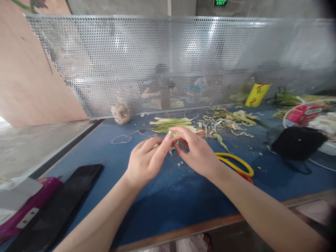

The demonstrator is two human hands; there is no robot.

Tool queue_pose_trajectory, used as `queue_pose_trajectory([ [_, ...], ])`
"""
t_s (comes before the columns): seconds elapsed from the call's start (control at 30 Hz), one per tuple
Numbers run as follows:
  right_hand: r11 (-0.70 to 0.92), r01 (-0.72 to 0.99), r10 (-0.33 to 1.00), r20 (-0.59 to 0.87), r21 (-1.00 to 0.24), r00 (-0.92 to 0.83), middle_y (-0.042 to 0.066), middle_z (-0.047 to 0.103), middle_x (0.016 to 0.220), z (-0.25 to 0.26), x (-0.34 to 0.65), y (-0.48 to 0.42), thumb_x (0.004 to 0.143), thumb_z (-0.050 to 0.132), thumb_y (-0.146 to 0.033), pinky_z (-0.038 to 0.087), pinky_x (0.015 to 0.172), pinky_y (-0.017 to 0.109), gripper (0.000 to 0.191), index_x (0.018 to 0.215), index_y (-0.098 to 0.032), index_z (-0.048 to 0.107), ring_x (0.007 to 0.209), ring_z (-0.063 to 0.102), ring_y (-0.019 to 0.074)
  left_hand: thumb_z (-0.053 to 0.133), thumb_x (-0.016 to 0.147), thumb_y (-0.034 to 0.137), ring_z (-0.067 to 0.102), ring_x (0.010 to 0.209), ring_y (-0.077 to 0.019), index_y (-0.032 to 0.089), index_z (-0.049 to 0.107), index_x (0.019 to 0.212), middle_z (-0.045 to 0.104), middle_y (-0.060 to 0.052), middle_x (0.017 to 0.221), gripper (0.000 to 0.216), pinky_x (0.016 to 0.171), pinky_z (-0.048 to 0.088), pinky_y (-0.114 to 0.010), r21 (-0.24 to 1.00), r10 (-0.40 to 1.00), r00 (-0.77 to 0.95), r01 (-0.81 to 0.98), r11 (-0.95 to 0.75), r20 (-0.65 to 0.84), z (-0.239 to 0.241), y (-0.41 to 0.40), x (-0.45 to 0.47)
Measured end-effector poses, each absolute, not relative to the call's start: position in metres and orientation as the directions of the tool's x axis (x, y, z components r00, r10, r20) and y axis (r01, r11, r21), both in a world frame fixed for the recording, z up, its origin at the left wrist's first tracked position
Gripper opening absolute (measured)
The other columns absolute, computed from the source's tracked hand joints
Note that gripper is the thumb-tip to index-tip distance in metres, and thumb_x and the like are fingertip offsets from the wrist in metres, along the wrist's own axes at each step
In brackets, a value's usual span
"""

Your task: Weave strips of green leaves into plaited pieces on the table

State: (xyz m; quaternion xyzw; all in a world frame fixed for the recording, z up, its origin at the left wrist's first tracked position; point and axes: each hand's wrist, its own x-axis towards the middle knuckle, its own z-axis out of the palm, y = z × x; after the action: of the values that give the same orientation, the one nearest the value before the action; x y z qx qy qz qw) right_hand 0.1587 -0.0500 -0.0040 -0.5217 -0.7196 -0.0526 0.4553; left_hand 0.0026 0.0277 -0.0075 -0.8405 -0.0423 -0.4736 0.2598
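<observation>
Both my hands meet over the middle of the blue table (pixel 173 196). My left hand (pixel 145 161) has its fingers curled, with the forefinger tip pressed against my right hand (pixel 195 150). Together they pinch a small pale green leaf piece (pixel 172 148) that is mostly hidden behind the fingers. Just beyond the fingertips lies a bundle of green leaf strips (pixel 172 123). Yellow-handled scissors (pixel 237 163) lie on the table right beside my right wrist.
Leaf trimmings (pixel 231 122) are scattered at the back right. A ball of twine (pixel 120 113) with a loose string (pixel 123 139) sits back left. A black phone (pixel 63 203) and a pink case (pixel 26 206) lie near left. A black cloth (pixel 298 141), a yellow cup (pixel 257 94) and a perforated metal screen (pixel 168 59) stand beyond.
</observation>
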Motion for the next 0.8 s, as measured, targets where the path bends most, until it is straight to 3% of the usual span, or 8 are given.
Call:
queue_pose_trajectory([
  [0.13, 0.452, 0.778, 0.703, 0.711, -0.437, -0.009, -0.001, 0.063, 0.088, -0.004, 0.159, -0.05, 0.077, 0.049, -0.01, 0.045, 0.068, 0.025, 0.041, 0.116, -0.021, 0.04, 0.081, 0.058, 0.0134, 0.057, 0.075, 0.011, 0.061, 0.071, -0.0159, 0.019, 0.011, 0.137, 0.067, -0.003, 0.078, 0.078, 0.061, 0.049, -0.026, -0.313, -0.111, 0.521, 0.318, -0.895, 0.847, -0.005, 0.025, 0.005],
  [0.2, 0.45, 0.764, 0.688, 0.725, -0.462, 0.034, -0.001, 0.063, 0.086, -0.004, 0.158, -0.05, 0.077, 0.05, -0.011, 0.045, 0.066, 0.024, 0.039, 0.114, -0.022, 0.041, 0.077, 0.058, 0.0127, 0.057, 0.076, 0.013, 0.061, 0.07, -0.0148, 0.02, 0.022, 0.134, 0.067, -0.001, 0.077, 0.068, 0.065, 0.05, -0.026, -0.16, 0.003, 0.468, 0.309, -0.938, 0.884, -0.003, 0.02, 0.007],
  [0.27, 0.449, 0.761, 0.662, 0.746, -0.468, 0.069, -0.002, 0.064, 0.083, -0.005, 0.157, -0.051, 0.076, 0.052, -0.012, 0.045, 0.065, 0.024, 0.038, 0.112, -0.022, 0.041, 0.073, 0.058, 0.0121, 0.056, 0.078, 0.018, 0.061, 0.067, -0.0135, 0.021, 0.035, 0.127, 0.066, -0.001, 0.076, 0.054, 0.064, 0.049, -0.024, 0.069, 0.205, 0.418, 0.319, -0.945, 0.885, -0.001, 0.014, 0.01],
  [0.33, 0.444, 0.772, 0.638, 0.765, -0.456, 0.085, -0.002, 0.064, 0.08, -0.005, 0.156, -0.051, 0.076, 0.053, -0.011, 0.046, 0.065, 0.024, 0.039, 0.111, -0.022, 0.041, 0.072, 0.058, 0.0122, 0.055, 0.078, 0.024, 0.061, 0.067, -0.0137, 0.021, 0.037, 0.125, 0.066, -0.002, 0.08, 0.05, 0.063, 0.048, -0.024, 0.222, 0.345, 0.4, 0.322, -0.92, 0.849, -0.001, 0.011, 0.012],
  [0.47, 0.445, 0.813, 0.59, 0.806, -0.375, 0.048, -0.001, 0.065, 0.083, -0.005, 0.157, -0.052, 0.076, 0.052, -0.01, 0.047, 0.068, 0.026, 0.039, 0.111, -0.022, 0.04, 0.079, 0.059, 0.0139, 0.055, 0.078, 0.03, 0.06, 0.075, -0.0161, 0.022, 0.023, 0.133, 0.065, -0.003, 0.081, 0.064, 0.064, 0.046, -0.024, 0.342, 0.442, 0.407, 0.297, -0.892, 0.8, -0.005, 0.009, 0.015],
  [0.57, 0.451, 0.847, 0.532, 0.847, -0.28, -0.004, 0.001, 0.065, 0.084, -0.006, 0.157, -0.051, 0.079, 0.049, -0.009, 0.047, 0.069, 0.028, 0.033, 0.109, -0.02, 0.041, 0.082, 0.059, 0.0154, 0.056, 0.077, 0.026, 0.056, 0.065, -0.0147, 0.024, 0.009, 0.137, 0.064, -0.001, 0.078, 0.077, 0.059, 0.044, -0.024, 0.427, 0.503, 0.402, 0.268, -0.864, 0.765, -0.005, 0.008, 0.016],
  [0.67, 0.432, 0.876, 0.499, 0.866, -0.216, -0.033, 0.004, 0.065, 0.082, -0.008, 0.155, -0.05, 0.08, 0.048, -0.009, 0.048, 0.067, 0.028, 0.027, 0.105, -0.018, 0.042, 0.081, 0.06, 0.0166, 0.057, 0.076, 0.023, 0.052, 0.058, -0.0125, 0.025, 0.004, 0.138, 0.064, 0.0, 0.077, 0.081, 0.054, 0.041, -0.024, 0.544, 0.586, 0.392, 0.225, -0.808, 0.709, -0.002, 0.005, 0.017],
  [0.8, 0.409, 0.885, 0.486, 0.874, -0.222, -0.006, 0.005, 0.064, 0.081, -0.01, 0.151, -0.05, 0.08, 0.048, -0.01, 0.048, 0.066, 0.027, 0.023, 0.101, -0.018, 0.043, 0.075, 0.06, 0.0152, 0.057, 0.074, 0.02, 0.053, 0.06, -0.0113, 0.019, 0.001, 0.138, 0.062, -0.001, 0.077, 0.085, 0.056, 0.043, -0.025, 0.754, 0.726, 0.385, 0.106, -0.648, 0.57, 0.003, 0.003, 0.019],
])
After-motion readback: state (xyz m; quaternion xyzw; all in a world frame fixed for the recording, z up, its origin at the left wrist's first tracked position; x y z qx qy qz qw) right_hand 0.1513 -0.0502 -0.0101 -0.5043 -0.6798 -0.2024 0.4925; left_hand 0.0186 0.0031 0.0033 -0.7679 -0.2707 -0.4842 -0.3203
